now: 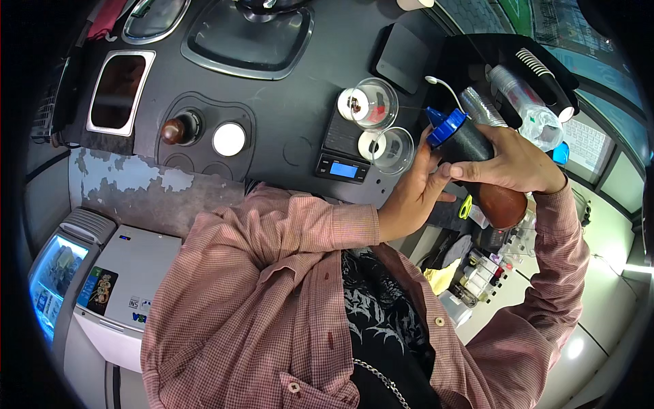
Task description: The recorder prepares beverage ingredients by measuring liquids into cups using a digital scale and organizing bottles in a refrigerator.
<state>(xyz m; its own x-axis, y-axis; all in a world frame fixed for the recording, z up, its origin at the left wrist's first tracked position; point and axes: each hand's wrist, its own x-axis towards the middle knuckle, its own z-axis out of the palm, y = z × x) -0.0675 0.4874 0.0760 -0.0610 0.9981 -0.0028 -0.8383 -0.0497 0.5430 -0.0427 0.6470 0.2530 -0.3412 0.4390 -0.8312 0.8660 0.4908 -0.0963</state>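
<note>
The right hand (518,167) wraps its fingers closed around a dark bottle with a blue cap (463,136), held tilted above the dark worktop (293,102), spout aimed toward two clear glasses (392,150) by the small digital scale (343,168). The left hand (415,187) cups the bottle's underside, fingers loosely curled against it. I'd judge a slow tilt best here, left hand steadying, spout kept right over the near glass.
</note>
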